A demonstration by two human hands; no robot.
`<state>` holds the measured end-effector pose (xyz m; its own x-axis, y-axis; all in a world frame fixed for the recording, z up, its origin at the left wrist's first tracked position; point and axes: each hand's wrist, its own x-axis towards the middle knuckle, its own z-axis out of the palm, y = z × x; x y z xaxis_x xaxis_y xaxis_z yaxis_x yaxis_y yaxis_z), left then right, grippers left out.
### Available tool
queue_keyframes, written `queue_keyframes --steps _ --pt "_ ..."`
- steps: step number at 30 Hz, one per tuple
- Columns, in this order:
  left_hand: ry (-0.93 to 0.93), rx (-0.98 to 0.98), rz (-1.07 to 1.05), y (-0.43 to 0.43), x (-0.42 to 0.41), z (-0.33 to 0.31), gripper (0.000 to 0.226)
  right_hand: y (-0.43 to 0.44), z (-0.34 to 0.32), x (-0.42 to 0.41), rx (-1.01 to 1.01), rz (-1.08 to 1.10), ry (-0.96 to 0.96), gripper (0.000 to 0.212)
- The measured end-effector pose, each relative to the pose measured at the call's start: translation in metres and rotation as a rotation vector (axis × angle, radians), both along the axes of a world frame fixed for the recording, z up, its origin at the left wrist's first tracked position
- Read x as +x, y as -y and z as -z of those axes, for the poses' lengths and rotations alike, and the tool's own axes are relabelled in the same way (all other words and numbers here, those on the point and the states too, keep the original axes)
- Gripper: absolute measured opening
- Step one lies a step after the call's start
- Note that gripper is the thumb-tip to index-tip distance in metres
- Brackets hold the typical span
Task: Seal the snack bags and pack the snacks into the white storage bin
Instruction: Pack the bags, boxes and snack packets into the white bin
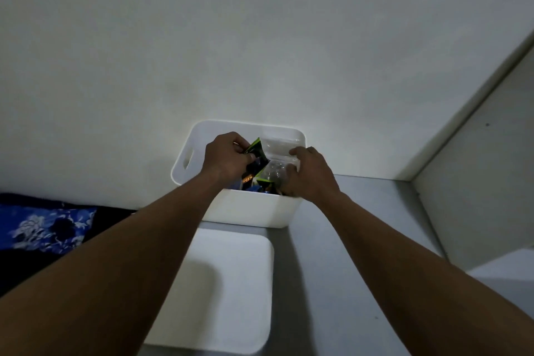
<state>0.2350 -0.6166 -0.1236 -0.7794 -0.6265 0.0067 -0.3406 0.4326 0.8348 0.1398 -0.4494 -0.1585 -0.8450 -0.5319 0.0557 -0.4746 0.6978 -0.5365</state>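
Observation:
The white storage bin (251, 211) stands on a grey surface against a white wall, with an oval handle hole on its left side. Both my hands are over its open top. My left hand (225, 157) pinches the upper corner of a dark snack bag with green edges (257, 160). My right hand (310, 172) grips the same bag's clear part lower right, fingers curled inside the bin. More packets, one blue and one orange, show beneath the bag. A clear plastic pouch (281, 146) lies against the bin's far wall.
A white lid (231, 292) lies flat on the grey surface just in front of the bin. A dark blue floral cloth (46, 228) sits at the left. A white cabinet panel (476, 182) rises on the right.

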Motion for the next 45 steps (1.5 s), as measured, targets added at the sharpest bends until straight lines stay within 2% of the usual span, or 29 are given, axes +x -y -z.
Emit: queue_keyframes --steps 4,5,8,9,11,13,16,20,24,29,34,39,42,45 --pt "0.052 -0.030 0.079 -0.004 -0.019 0.016 0.017 -0.004 0.015 -0.011 0.184 -0.059 -0.031 0.037" --pt "0.071 -0.036 0.096 -0.005 -0.022 0.020 0.017 -0.004 0.020 -0.014 0.231 -0.064 0.005 0.045" --pt "0.124 -0.032 0.148 -0.007 -0.032 0.031 0.019 -0.005 0.034 -0.021 0.256 -0.101 0.039 0.086" --pt "0.138 -0.027 0.167 -0.008 -0.035 0.033 0.020 -0.004 0.034 -0.021 0.208 -0.052 0.082 0.085" --pt "0.165 -0.030 0.198 -0.010 -0.039 0.034 0.023 -0.004 0.032 -0.021 0.144 0.013 0.100 0.066" --pt "0.188 -0.071 0.215 -0.011 -0.042 0.036 0.021 -0.004 0.031 -0.021 0.110 0.010 0.107 0.054" --pt "0.187 -0.177 0.266 -0.004 -0.038 0.041 0.017 -0.003 0.034 -0.023 0.087 -0.001 0.120 0.057" --pt "0.166 -0.359 0.315 0.010 -0.021 0.045 0.029 -0.004 0.031 -0.021 0.151 -0.028 0.155 0.069" --pt "0.187 -0.545 0.280 0.018 0.002 0.039 0.039 -0.006 0.027 -0.019 0.174 -0.060 0.150 0.066" --pt "0.151 -0.666 0.186 0.016 0.043 0.039 0.037 -0.007 0.020 0.001 0.186 -0.095 0.092 0.061" --pt "0.159 -0.701 0.029 0.012 0.098 0.055 0.044 -0.011 0.021 0.047 0.137 -0.124 -0.008 0.054" --pt "0.179 -0.677 -0.003 0.014 0.158 0.085 0.052 -0.018 0.041 0.100 0.099 -0.081 -0.155 0.058" --pt "0.271 -0.661 0.065 0.029 0.191 0.113 0.061 -0.018 0.055 0.133 0.095 0.020 -0.138 0.063" --pt "0.375 -0.630 0.130 0.049 0.216 0.138 0.069 -0.014 0.079 0.165 0.112 0.103 -0.041 0.066"
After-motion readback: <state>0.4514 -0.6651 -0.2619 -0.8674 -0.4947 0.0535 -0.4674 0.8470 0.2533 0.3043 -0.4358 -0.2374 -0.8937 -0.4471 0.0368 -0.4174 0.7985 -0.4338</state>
